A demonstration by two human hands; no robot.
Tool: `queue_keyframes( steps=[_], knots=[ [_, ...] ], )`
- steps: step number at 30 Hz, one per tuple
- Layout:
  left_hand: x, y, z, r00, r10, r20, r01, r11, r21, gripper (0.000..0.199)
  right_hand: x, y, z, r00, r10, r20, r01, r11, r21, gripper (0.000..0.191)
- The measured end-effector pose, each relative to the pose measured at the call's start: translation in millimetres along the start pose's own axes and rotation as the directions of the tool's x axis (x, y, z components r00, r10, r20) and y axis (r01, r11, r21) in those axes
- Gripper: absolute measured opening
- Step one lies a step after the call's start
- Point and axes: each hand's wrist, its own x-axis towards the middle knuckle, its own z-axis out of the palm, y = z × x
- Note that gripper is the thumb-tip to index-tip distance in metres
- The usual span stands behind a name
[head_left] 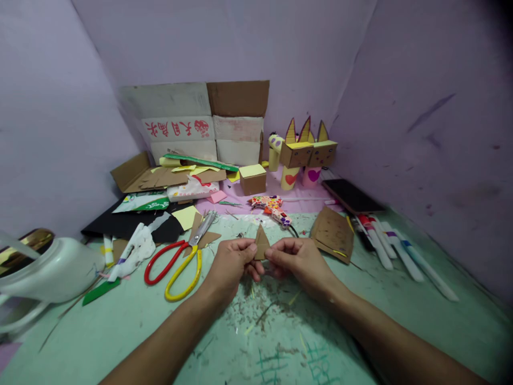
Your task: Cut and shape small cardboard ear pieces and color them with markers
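Observation:
A small pointed cardboard triangle (262, 243) stands upright between my hands, above the middle of the green table. My left hand (235, 259) pinches its left edge between thumb and fingers. At the triangle's lower right edge, my right hand (292, 260) has thumb and forefinger pressed together on it. Scissors (195, 243) with one red and one yellow handle lie left of my left hand, blades partly open. Just beyond the hands rests a flower-patterned glue gun (270, 206). Small brown scraps are scattered on the table (224, 331) below my hands.
Cardboard figures with pointed ears (296, 155) stand at the back, beside a small cardboard box (253, 181). Cardboard pieces (160, 179) are piled back left. A white pot (60, 270) stands at left. Markers (404, 256), a dark phone (352, 195) and a brown cardboard piece (332, 232) lie right.

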Motion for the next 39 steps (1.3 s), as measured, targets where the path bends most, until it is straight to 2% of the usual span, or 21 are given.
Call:
queue_keyframes(
  steps=[6, 9, 13, 19, 31, 35, 39],
  knots=[
    [0.7, 0.5, -2.7, 0.999, -0.038, 0.022, 0.036, 0.995, 0.095, 0.02, 2.2, -1.1, -1.8, 0.984, 0.149, 0.098, -0.162, 0.977, 0.136, 0.027],
    [2.6, 0.2, -4.8, 0.999, -0.042, -0.023, 0.043, 0.997, 0.069, 0.017, 1.7, -1.9, -3.1, 0.971, 0.175, 0.161, -0.203, 0.962, 0.182, 0.029],
    [5.3, 1.3, -7.1, 0.997, -0.061, -0.055, 0.061, 0.998, 0.006, 0.017, 2.2, -1.8, -4.7, 0.965, 0.149, 0.214, -0.2, 0.95, 0.241, 0.033],
    [2.4, 3.3, -5.9, 0.997, -0.036, -0.066, 0.039, 0.999, 0.036, 0.019, 3.5, 1.4, -2.7, 0.986, 0.095, 0.135, -0.121, 0.972, 0.199, 0.034],
    [1.0, 0.1, -6.5, 0.997, 0.071, -0.038, -0.064, 0.984, 0.168, 0.02, -0.4, -5.1, -1.8, 0.981, 0.143, 0.129, -0.165, 0.969, 0.184, 0.034],
    [0.4, -0.3, -4.2, 0.998, 0.062, -0.02, -0.057, 0.98, 0.189, 0.018, -0.3, -3.4, -1.2, 0.976, 0.122, 0.183, -0.153, 0.974, 0.169, 0.031],
    [-0.6, 2.8, -2.5, 1.0, -0.005, 0.031, 0.002, 0.994, 0.11, 0.024, 1.2, -0.9, -0.3, 0.977, 0.151, 0.151, -0.182, 0.96, 0.215, 0.029]
  ],
)
